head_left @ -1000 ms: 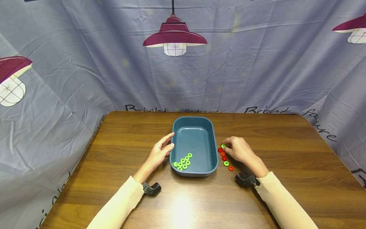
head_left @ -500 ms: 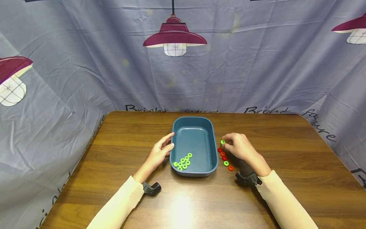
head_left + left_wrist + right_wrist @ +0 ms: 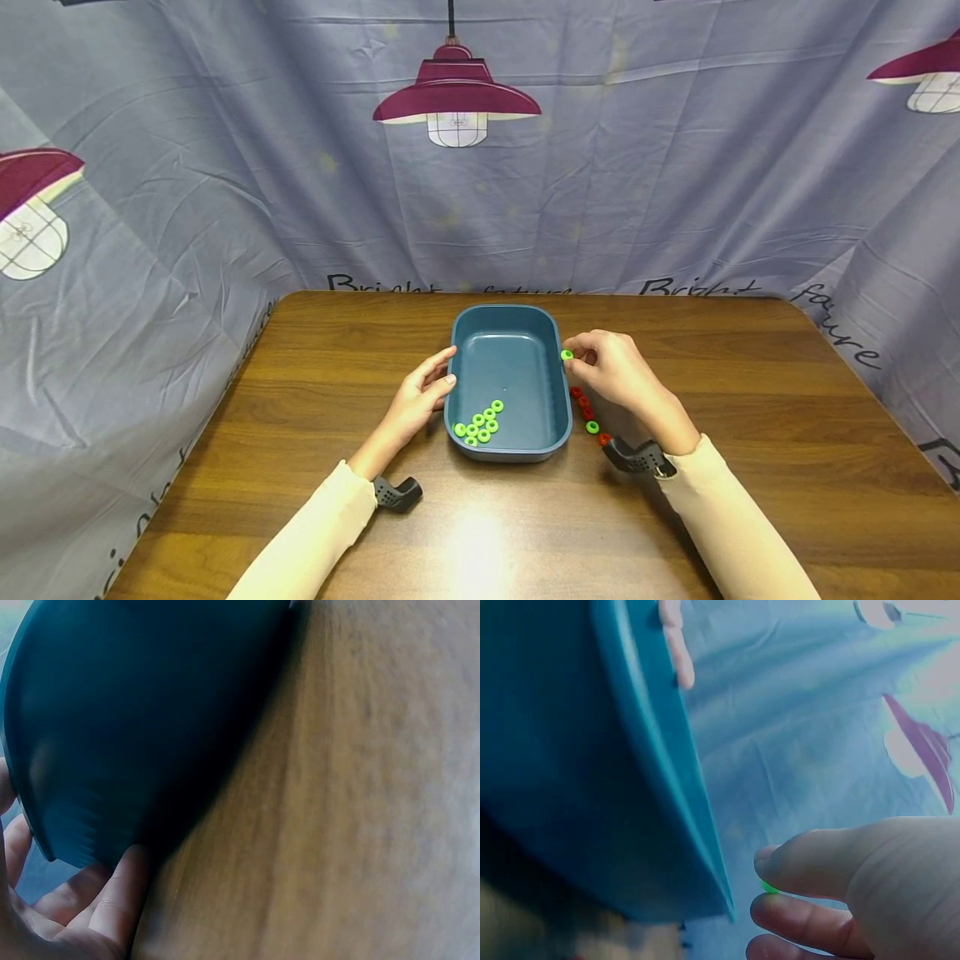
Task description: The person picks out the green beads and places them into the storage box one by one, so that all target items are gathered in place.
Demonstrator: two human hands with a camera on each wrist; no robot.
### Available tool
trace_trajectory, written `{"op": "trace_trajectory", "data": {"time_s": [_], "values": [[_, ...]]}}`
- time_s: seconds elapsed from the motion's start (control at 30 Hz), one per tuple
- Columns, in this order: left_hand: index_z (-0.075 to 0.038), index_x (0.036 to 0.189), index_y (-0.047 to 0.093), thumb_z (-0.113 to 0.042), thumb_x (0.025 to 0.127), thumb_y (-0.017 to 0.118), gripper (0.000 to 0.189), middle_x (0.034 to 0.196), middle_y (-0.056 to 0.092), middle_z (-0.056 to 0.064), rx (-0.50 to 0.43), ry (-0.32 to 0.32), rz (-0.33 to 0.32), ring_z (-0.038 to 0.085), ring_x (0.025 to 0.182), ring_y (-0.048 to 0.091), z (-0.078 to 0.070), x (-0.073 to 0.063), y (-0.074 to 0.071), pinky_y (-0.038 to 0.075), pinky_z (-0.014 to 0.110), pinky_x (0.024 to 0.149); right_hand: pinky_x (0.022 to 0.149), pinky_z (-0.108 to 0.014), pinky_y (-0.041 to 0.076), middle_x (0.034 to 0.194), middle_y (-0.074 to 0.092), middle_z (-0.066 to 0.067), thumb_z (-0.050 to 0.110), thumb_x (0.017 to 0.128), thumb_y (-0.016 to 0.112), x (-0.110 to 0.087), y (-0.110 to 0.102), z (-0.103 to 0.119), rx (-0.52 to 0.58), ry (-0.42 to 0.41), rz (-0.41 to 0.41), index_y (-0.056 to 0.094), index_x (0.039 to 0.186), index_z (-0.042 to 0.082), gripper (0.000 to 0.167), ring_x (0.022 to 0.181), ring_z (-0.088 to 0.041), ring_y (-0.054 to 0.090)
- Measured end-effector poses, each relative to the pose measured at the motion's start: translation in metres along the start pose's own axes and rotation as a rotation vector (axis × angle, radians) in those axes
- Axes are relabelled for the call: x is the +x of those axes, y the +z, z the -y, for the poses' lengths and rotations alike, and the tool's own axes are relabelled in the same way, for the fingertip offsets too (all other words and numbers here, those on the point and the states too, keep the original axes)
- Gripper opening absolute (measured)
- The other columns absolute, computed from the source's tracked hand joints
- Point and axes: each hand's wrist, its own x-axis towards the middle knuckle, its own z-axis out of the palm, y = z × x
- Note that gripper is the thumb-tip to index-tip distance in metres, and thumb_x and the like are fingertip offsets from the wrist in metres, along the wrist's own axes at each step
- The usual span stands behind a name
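My right hand (image 3: 617, 367) pinches a small green ring (image 3: 567, 355) between thumb and fingertips, right at the right rim of a blue-grey rectangular bin (image 3: 567, 417). In the right wrist view only a sliver of the green ring (image 3: 769, 887) shows between thumb and finger, beside the bin's wall (image 3: 667, 795). My left hand (image 3: 415, 406) rests against the bin's left side with fairly straight fingers. The left wrist view has its fingertips (image 3: 124, 885) on the outer wall. Several green rings (image 3: 478, 420) lie in the bin's near left corner.
Right of the bin, a row of loose rings lies on the wooden table (image 3: 720, 400): red rings (image 3: 587, 413), a green one (image 3: 592, 427) and an orange-red one (image 3: 604, 439) partly behind the right wrist strap (image 3: 637, 457). A grey-blue curtain (image 3: 480, 217) hangs behind.
My right hand has lifted the green ring from the far end of the row and carried it up and left to the bin's rim. The left hand and bin keep their places.
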Motion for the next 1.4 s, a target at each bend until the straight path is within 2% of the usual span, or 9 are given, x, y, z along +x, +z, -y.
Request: {"op": "trace_trajectory", "data": {"time_s": [0.47,0.77,1.1,1.4], "values": [[-0.007,0.156,0.039,-0.012,0.105,0.052,0.053,0.15,0.048,0.03,0.006,-0.013,-0.008,0.044,0.129,0.057,-0.002,-0.001,0.001,0.059,0.048,0.096,0.065,-0.024,0.051,0.089,0.075,-0.006,0.01,0.087,0.076,0.017,0.027,0.044,0.033,-0.077,0.083,0.079,0.104,0.004,0.018,0.075,-0.014,0.065],[-0.008,0.156,0.039,-0.012,0.105,0.052,0.053,0.151,0.047,0.03,0.015,-0.017,-0.01,0.044,0.13,0.056,-0.003,-0.001,0.001,0.059,0.046,0.097,0.064,-0.024,0.052,0.084,0.075,-0.004,0.01,0.086,0.077,0.02,0.047,0.054,0.025,-0.14,0.133,0.079,0.101,0.005,0.016,0.076,-0.014,0.067],[-0.009,0.156,0.04,-0.011,0.106,0.051,0.052,0.151,0.047,0.028,0.01,-0.025,-0.014,0.044,0.133,0.054,0.0,0.001,-0.001,0.059,0.046,0.097,0.067,-0.028,0.054,0.085,0.073,-0.005,0.011,0.086,0.076,0.02,0.062,0.058,-0.005,-0.102,0.205,0.078,0.102,0.005,0.017,0.078,-0.016,0.066],[-0.008,0.156,0.039,-0.011,0.106,0.051,0.052,0.151,0.048,0.029,0.018,-0.02,-0.013,0.045,0.132,0.055,0.0,0.001,-0.001,0.059,0.047,0.097,0.067,-0.031,0.055,0.084,0.073,-0.006,0.008,0.086,0.076,0.022,0.068,0.058,-0.013,-0.093,0.224,0.078,0.1,0.004,0.015,0.076,-0.015,0.065]]}}
